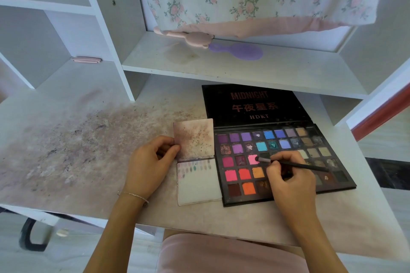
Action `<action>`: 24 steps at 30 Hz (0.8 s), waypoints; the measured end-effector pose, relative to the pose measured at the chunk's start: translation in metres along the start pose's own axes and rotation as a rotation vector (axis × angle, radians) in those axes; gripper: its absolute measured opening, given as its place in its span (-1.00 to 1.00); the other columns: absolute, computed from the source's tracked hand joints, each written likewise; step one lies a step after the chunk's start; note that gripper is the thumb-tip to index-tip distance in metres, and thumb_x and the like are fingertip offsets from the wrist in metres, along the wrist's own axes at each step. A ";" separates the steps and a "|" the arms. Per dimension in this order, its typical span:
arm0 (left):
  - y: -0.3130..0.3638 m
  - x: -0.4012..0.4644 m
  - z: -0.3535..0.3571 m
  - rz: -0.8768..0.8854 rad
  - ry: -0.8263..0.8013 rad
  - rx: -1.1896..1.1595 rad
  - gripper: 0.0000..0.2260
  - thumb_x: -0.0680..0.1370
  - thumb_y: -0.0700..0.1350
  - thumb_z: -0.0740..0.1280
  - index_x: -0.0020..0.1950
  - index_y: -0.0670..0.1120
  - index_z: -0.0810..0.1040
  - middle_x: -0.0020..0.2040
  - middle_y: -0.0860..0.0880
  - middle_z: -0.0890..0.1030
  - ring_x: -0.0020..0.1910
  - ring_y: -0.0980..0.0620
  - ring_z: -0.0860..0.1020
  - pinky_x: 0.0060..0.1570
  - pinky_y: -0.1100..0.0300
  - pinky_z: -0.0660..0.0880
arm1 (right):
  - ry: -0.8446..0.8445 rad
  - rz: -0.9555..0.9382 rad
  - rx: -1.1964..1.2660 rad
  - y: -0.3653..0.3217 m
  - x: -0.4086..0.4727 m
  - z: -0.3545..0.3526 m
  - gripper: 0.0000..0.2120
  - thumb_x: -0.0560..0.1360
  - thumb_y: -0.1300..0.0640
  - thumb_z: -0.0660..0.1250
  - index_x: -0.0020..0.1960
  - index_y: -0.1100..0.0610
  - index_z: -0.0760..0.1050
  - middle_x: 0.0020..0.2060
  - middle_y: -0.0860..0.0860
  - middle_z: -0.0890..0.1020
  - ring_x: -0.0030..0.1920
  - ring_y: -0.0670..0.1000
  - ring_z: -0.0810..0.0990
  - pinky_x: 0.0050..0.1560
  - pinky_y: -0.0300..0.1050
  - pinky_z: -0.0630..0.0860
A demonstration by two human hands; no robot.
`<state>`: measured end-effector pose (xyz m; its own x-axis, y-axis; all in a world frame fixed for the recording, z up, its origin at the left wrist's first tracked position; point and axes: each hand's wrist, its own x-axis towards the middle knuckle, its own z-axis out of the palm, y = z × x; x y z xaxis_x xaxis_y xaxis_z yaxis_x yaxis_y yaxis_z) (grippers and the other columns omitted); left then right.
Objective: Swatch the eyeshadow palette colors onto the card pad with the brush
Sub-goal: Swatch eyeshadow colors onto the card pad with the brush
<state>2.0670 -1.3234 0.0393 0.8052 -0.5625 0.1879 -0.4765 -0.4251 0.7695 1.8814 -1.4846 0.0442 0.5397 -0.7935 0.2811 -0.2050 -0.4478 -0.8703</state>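
Spreading out beneath both hands, a pale surface stained with powder residue is seen, and the task's things are laid on it within easy reach. Largest of these, the eyeshadow palette is opened flat under and beyond the right hand, its dark lid folded back away from the person so that every pan is exposed. Just to the left of the palette, between the two hands, the card pad is placed, its edge close against the palette so that the path from pan to card is kept short. A row of small swatches is already laid along the top of the white page, most of which is left bare, so the task is judged to be at an early stage. The pad's stained cover sheet is folded up and pinched at its left edge by the left hand, fingers curled round it, apparently to keep the page uncovered and the pad steady. The brush is gripped in the right hand like a pen, thumb and fingers closed round the handle near the ferrule, with the wrist lowered over the near rows of pans. Its tip is laid against the bright pink pan, evidently so that colour is picked up for the next swatch.
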 end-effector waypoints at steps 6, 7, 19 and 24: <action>0.000 0.000 0.000 0.000 0.002 -0.012 -0.92 0.47 -0.17 0.36 -0.14 0.01 0.58 -0.30 0.22 0.55 -0.32 0.25 0.52 -0.28 0.55 0.36 | -0.030 -0.062 0.054 -0.007 -0.003 0.001 -0.71 0.44 0.36 0.27 -0.20 -0.04 0.42 -0.33 -0.07 0.52 -0.27 -0.19 0.51 -0.35 -0.44 0.43; 0.000 0.000 0.000 0.002 0.003 -0.016 -0.92 0.47 -0.18 0.37 -0.14 0.00 0.59 -0.31 0.22 0.55 -0.31 0.26 0.52 -0.28 0.55 0.36 | -0.046 -0.070 0.068 -0.009 -0.004 0.003 -0.75 0.44 0.31 0.26 -0.20 -0.05 0.42 -0.34 -0.07 0.53 -0.27 -0.17 0.52 -0.36 -0.40 0.45; -0.001 0.001 0.001 0.007 -0.001 -0.054 -0.87 0.47 -0.18 0.37 -0.17 0.06 0.55 -0.33 0.22 0.54 -0.25 0.34 0.51 -0.27 0.54 0.37 | -0.344 -0.140 0.142 -0.038 -0.024 0.054 -0.81 0.39 0.16 0.28 -0.20 -0.15 0.43 -0.20 -0.12 0.55 -0.22 -0.09 0.53 -0.28 -0.34 0.46; -0.002 0.000 0.001 0.025 0.007 -0.042 -0.90 0.46 -0.18 0.38 -0.17 0.03 0.56 -0.34 0.25 0.53 -0.25 0.35 0.51 -0.27 0.54 0.36 | -0.370 -0.174 0.093 -0.039 -0.026 0.060 -0.80 0.39 0.16 0.27 -0.20 -0.16 0.41 -0.31 -0.15 0.53 -0.22 -0.10 0.52 -0.26 -0.39 0.39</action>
<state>2.0676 -1.3237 0.0371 0.7955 -0.5678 0.2114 -0.4813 -0.3804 0.7897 1.9244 -1.4220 0.0466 0.8204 -0.4997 0.2779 -0.0192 -0.5098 -0.8601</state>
